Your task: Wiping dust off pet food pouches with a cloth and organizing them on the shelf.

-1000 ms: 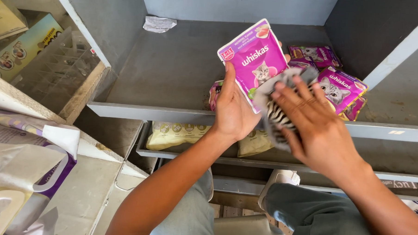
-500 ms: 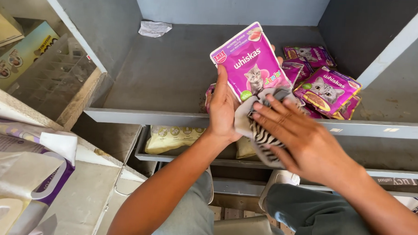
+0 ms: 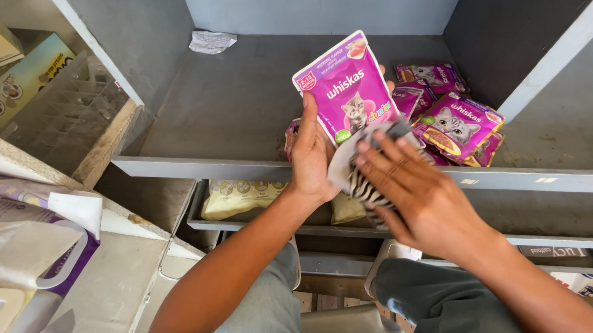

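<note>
My left hand (image 3: 312, 155) grips a purple pet-food pouch (image 3: 347, 86) with a kitten picture, held upright over the front edge of a grey shelf (image 3: 244, 168). My right hand (image 3: 417, 194) presses a black-and-white striped cloth (image 3: 361, 182) against the lower right part of that pouch. A small heap of similar purple pouches (image 3: 452, 119) lies on the shelf just right of my hands. Another pouch's edge (image 3: 290, 135) shows behind my left hand.
A crumpled white paper (image 3: 211, 41) lies at the shelf's back left. Pale yellow bags (image 3: 239, 198) lie on the lower shelf. A large white and purple sack (image 3: 24, 255) stands at the left. Boxes (image 3: 20, 84) sit in the left compartment. My knees are below.
Both hands with the pouch have shifted slightly left and lower in view. My right hand has slid the striped cloth down along the pouch's lower edge.
</note>
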